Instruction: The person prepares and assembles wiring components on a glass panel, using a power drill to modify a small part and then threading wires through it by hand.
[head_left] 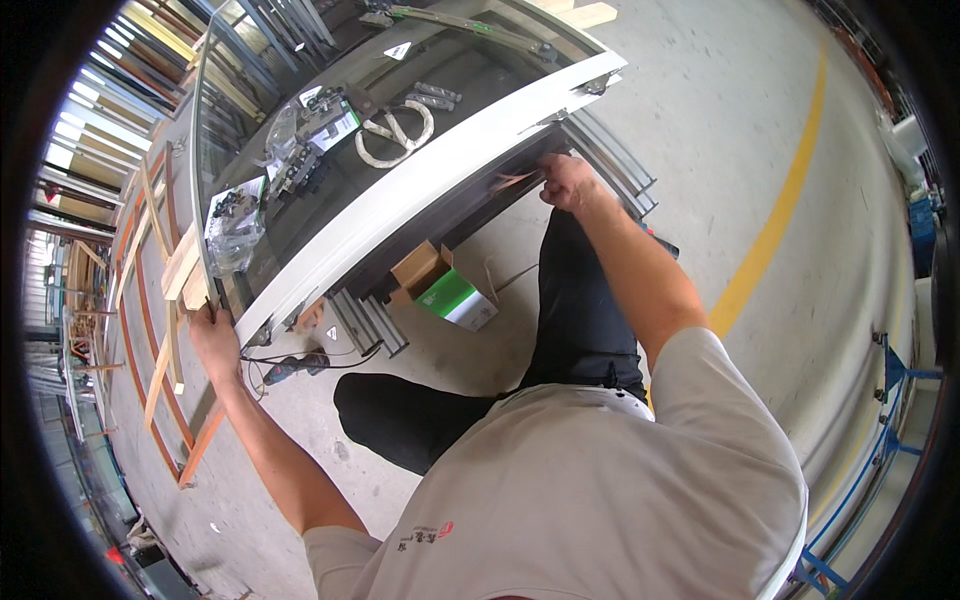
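Observation:
A white-framed glass window panel [400,195] lies before me, raised above the floor. At its near left corner is my left hand [213,343], closed, its fingertips partly hidden beside the frame and a wooden block. My right hand [567,184] is closed at the dark side face [470,208] below the frame's near edge, toward the right end. A thin pinkish-brown streak shows by its fingertips; whether it is a strip or a reflection I cannot tell. On the glass lie a coiled whitish cord [372,158], metal hardware pieces [300,168] and a clear plastic bag [235,235].
An opened green-and-white carton [455,300] stands on the floor below the panel, between bundles of metal profiles [365,322]. A power tool [295,367] with a dark cable lies near my left arm. Wooden rails [160,380] are at left; a yellow line [790,190] crosses the floor at right.

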